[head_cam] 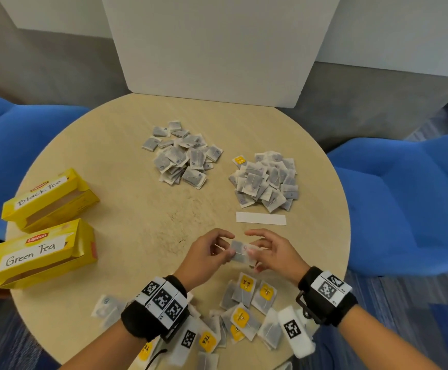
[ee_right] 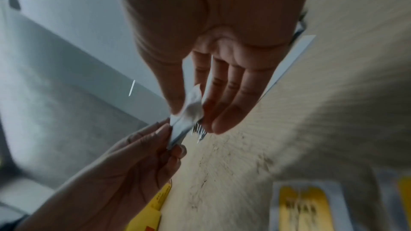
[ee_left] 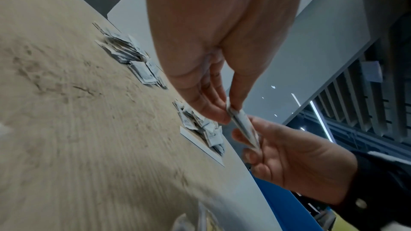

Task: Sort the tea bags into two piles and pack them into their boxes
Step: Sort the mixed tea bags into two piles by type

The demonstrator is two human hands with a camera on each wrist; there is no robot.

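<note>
Tea bag point(head_cam: 240, 251) hangs between your hands above the near middle of the table point(head_cam: 126, 161), its long side running left to right. Your left hand point(head_cam: 207, 256) pinches one end, your right hand point(head_cam: 272, 252) the other, thumbs against fingertips. Both sorted piles lie farther out; the right pile point(head_cam: 265, 180) is nearer, just beyond your right hand, so that hand is better placed to drop it there.

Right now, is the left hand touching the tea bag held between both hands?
Touching. The left wrist view shows the left hand pinching the tea bag between thumb and fingertips, no gap.
</note>
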